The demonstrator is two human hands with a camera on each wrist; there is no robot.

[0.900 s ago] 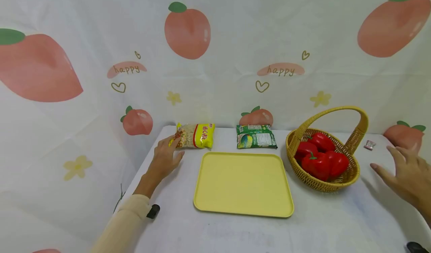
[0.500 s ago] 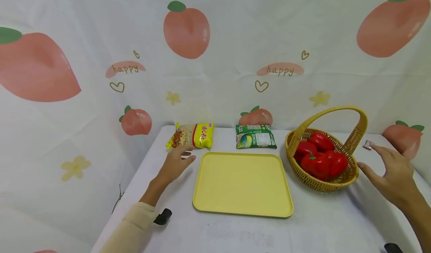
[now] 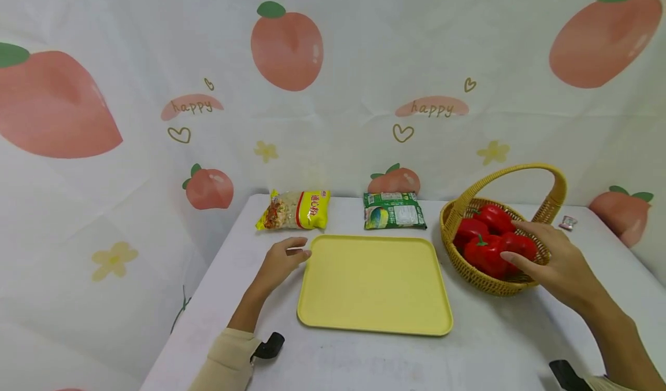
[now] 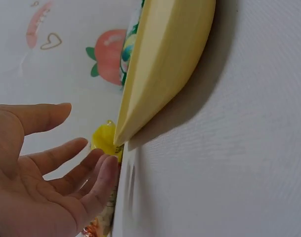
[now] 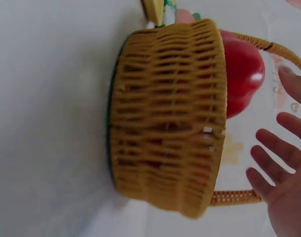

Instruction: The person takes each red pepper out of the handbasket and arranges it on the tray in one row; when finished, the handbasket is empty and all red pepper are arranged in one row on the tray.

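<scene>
Red peppers [image 3: 486, 257] in basket [image 3: 476, 279] | handle [image 3: 520, 166] arching over | right hand [image 3: 558, 265] spread wide | left hand [image 3: 277, 267] loosely wide near tray [image 3: 374, 287]

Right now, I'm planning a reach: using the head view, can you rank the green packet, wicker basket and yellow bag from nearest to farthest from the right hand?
1. Wicker basket: nearest; the right hand hovers over its right side.
2. Green packet: left of the basket.
3. Yellow bag: farthest, left of the green packet.
</scene>
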